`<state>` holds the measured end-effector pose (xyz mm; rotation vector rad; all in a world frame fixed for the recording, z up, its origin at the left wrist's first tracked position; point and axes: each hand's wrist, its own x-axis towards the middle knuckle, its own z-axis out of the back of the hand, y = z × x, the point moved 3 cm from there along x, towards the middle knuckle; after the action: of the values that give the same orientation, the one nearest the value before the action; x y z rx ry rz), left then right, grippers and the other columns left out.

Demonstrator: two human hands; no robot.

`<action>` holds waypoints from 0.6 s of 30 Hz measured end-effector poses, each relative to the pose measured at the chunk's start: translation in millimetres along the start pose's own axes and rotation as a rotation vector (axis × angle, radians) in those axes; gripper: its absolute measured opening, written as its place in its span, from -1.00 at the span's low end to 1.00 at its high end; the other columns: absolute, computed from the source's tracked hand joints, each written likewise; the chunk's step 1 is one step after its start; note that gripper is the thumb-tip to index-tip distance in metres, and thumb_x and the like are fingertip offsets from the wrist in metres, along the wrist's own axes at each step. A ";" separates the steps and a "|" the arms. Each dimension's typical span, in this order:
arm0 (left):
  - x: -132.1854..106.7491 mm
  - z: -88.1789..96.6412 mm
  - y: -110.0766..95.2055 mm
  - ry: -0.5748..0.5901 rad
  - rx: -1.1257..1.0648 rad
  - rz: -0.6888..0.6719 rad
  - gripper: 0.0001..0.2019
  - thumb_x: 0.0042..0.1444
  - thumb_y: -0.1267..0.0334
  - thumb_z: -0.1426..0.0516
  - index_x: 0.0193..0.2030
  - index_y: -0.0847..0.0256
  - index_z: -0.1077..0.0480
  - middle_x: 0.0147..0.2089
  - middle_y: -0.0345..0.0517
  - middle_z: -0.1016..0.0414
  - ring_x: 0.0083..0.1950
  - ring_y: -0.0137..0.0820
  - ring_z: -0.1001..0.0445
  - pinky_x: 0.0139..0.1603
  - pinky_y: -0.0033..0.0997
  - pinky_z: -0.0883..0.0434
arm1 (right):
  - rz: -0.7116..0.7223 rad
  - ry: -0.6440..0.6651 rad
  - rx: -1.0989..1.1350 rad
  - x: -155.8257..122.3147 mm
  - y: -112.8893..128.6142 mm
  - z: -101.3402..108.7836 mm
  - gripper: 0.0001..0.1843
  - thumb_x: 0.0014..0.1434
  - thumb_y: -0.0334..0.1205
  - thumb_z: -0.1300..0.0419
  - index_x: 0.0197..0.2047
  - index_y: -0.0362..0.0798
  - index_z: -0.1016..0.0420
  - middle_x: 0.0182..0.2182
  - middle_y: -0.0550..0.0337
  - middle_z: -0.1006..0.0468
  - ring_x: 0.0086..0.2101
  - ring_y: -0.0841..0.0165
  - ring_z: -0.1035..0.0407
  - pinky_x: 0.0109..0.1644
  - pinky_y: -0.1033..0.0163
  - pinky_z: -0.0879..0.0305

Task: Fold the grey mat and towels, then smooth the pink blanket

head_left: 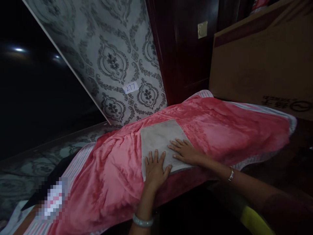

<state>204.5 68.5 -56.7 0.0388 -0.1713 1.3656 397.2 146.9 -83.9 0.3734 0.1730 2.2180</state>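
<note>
A folded grey cloth (161, 137) lies flat on a pink fleece blanket (220, 127) that covers a raised surface. My left hand (155, 166) rests palm down on the cloth's near left part, fingers spread. My right hand (186, 151) lies flat beside it on the cloth's near right part, fingers stretched out toward the left. Neither hand grips anything. A pale bangle (143, 221) sits on my left wrist and a thin bracelet (231, 174) on my right.
A striped sheet edge (78, 163) shows under the blanket. Patterned grey wallpaper (112, 62) with a small label reading 277 (130, 87) stands behind. A dark wooden door (186, 49) and a large cardboard box (261, 62) are at the right. A blurred patch sits at the lower left.
</note>
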 end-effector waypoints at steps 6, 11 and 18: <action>1.1 0.5 0.1 -0.004 0.003 0.015 -0.35 0.25 -0.17 0.00 0.44 -0.08 -0.13 0.53 0.01 0.03 0.53 0.13 0.15 0.44 0.35 0.10 | 0.035 -0.009 -0.017 46.5 -12.4 14.0 -0.30 0.35 0.25 0.07 0.44 0.16 -0.15 0.43 0.00 -0.03 0.39 -0.05 0.12 0.35 -0.38 0.10; -1.3 -1.0 -1.0 0.007 0.003 0.023 -0.35 0.24 -0.15 -0.03 0.44 -0.08 -0.13 0.53 0.00 0.04 0.53 0.12 0.15 0.44 0.35 0.08 | -0.085 -0.046 -0.039 71.6 -31.0 8.0 -0.29 0.35 0.23 0.06 0.46 0.15 -0.09 0.44 0.01 0.02 0.40 -0.05 0.16 0.37 -0.33 0.10; 20.1 21.8 8.7 0.001 -0.072 0.009 -0.53 0.29 -0.02 -0.01 0.28 0.00 -0.38 0.36 0.02 -0.34 0.36 0.02 -0.29 0.32 0.17 -0.28 | -0.108 -0.096 -0.026 75.7 -38.7 4.5 -0.33 0.36 0.18 0.10 0.43 0.12 -0.19 0.40 0.00 -0.11 0.36 -0.01 0.01 0.35 -0.26 0.00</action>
<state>197.7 87.0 -32.9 -0.0227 -0.2200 1.3679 382.9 230.3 -73.8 0.4451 0.1093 2.0888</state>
